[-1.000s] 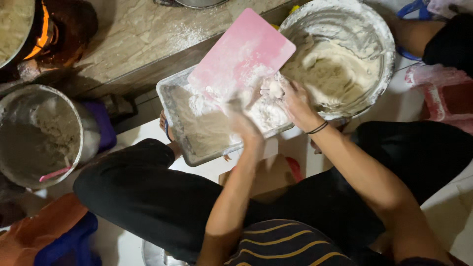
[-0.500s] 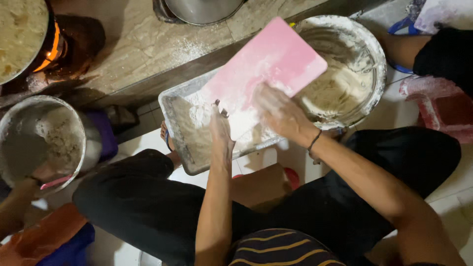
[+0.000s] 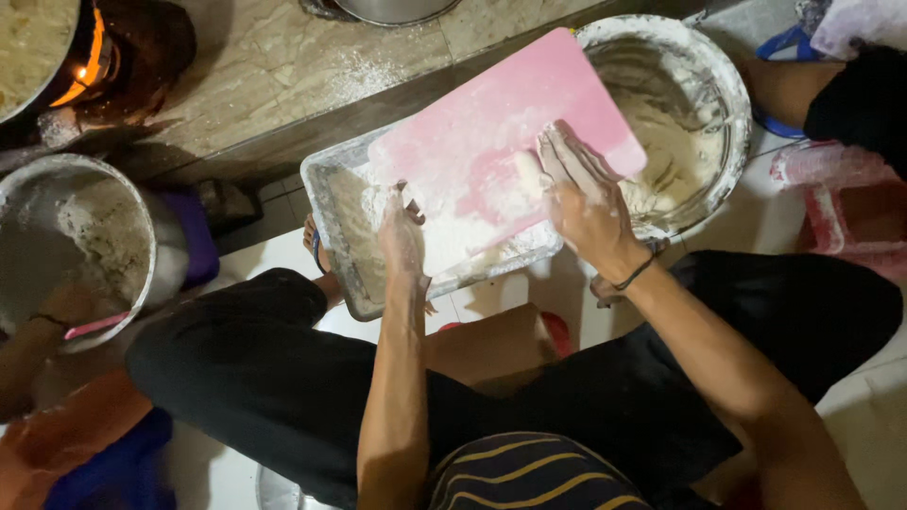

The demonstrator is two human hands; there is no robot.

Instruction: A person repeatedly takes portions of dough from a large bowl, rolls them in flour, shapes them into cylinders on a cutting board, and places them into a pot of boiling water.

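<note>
The pink board (image 3: pixel 501 142) is lying slantwise across a rectangular metal tray (image 3: pixel 326 222), its far corner reaching over the rim of the big round bowl (image 3: pixel 732 90) just beside the tray. Flour is dusting most of the board's lower half and piling up inside the tray beneath it.

The right hand (image 3: pixel 581 194) is pressing flat on the board, fingers spread and stretched forward, white with flour; its grip is wide open and closing on nothing, only the palm and fingers touching the pink surface. A dark band is sitting on that wrist. The left hand (image 3: pixel 402 231) is resting at the board's near-left edge, over the floury part of the tray, fingers curled loosely downward; whether its grip is pinching any dough or flour I cannot tell, since the fingertips are buried in the white.

The round bowl is holding pale, sticky dough smeared up its walls. The tray and the bowl are sitting on the tiled floor, in front of the person's folded legs in black trousers.

To the left, a second metal bowl (image 3: pixel 142 260) with a floury crust inside is standing well apart from the tray, and another person's hand (image 3: pixel 57 312) is touching its near rim. Up in the far left corner a flame (image 3: pixel 90 57) is burning under a pan. A marble step (image 3: pixel 283 66) dusted with flour is running behind the tray.
</note>
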